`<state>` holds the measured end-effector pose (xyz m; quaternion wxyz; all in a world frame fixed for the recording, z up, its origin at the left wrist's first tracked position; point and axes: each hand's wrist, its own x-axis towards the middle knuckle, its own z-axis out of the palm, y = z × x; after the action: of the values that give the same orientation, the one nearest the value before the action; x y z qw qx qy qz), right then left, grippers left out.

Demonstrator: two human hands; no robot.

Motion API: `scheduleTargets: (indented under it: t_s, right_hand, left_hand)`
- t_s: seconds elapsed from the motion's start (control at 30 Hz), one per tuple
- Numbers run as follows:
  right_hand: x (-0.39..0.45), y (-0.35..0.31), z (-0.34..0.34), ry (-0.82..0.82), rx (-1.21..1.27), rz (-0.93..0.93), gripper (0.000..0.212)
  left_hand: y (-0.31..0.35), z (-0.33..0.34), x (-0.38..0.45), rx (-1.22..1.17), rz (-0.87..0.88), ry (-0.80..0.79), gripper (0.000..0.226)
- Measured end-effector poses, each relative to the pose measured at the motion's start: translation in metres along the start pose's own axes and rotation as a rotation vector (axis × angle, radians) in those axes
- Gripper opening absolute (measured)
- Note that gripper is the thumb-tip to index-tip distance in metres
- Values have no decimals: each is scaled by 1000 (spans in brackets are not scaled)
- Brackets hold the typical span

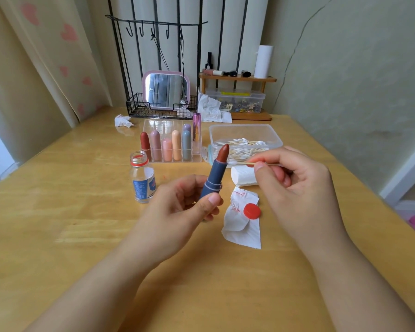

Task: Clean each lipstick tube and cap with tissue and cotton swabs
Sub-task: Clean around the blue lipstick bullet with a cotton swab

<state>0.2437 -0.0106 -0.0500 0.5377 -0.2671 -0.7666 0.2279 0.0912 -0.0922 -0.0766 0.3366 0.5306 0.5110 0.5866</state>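
My left hand grips the base of an uncapped blue lipstick tube, held upright and tilted right, its brown-red stick extended. My right hand pinches a wooden cotton swab whose white tip sits against the top rim of the tube, just below the stick. A stained tissue lies on the table below the hands, with a red bottle cap on it. A clear organizer behind holds several capped lipsticks. The blue tube's own cap is not in sight.
An open glass bottle with a blue label stands left of the tube. A plastic box of cotton swabs and a folded tissue pack lie behind my right hand. Crumpled tissues, a pink mirror, a wire basket and a wooden shelf line the back.
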Motion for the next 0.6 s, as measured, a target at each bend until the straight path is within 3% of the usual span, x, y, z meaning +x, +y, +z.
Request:
scheduleTargets:
  t_s: [0.6]
  right_hand:
    - [0,-7,0,-49,169,140,20]
  left_hand:
    - [-2,2,-1,-48,29,-79,23]
